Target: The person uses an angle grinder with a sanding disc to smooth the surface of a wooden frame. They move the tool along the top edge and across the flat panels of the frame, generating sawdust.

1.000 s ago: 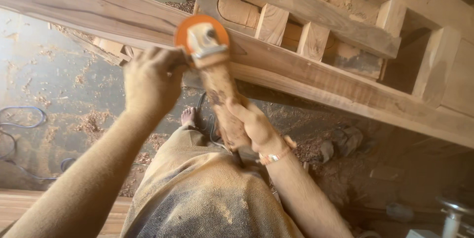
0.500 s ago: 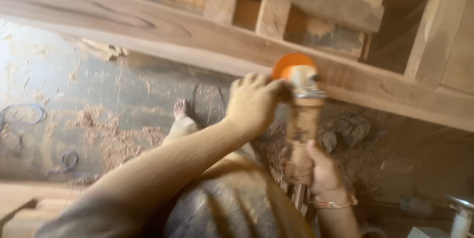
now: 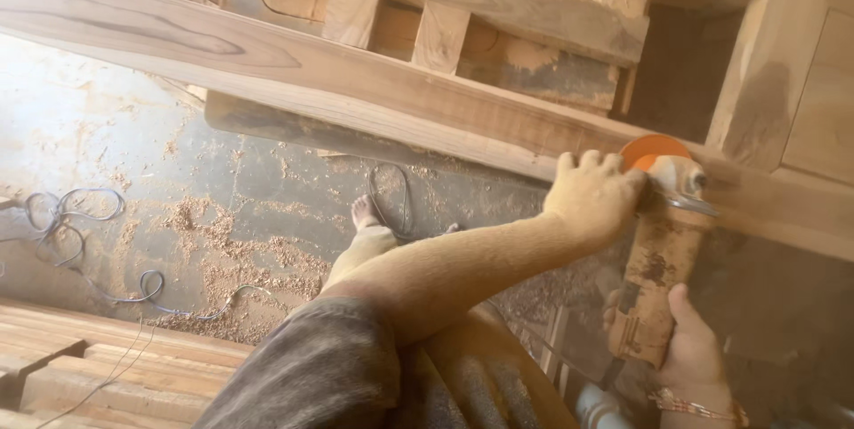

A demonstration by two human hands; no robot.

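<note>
A woodworking shop: sawdust (image 3: 240, 269) litters the concrete floor (image 3: 89, 127) beneath a timber frame (image 3: 356, 73).

Orange disc guard (image 3: 652, 148) on dust-caked tan grinder (image 3: 656, 269). Pale brown wooden beam (image 3: 356, 82) with darker grain streaks. Grey floor (image 3: 133, 144) speckled with tan sawdust. Pale bluish cable (image 3: 62, 211) looping there. Dust-yellowed left hand (image 3: 594, 198); copper-coloured bracelet (image 3: 694, 407) at right hand (image 3: 689, 349).

Dust-caked arms, dark rolled sleeve (image 3: 311, 367), dusty tan trousers, bare foot (image 3: 363, 212), 1 bangle (image 3: 689, 405) on rt wrist.
</note>
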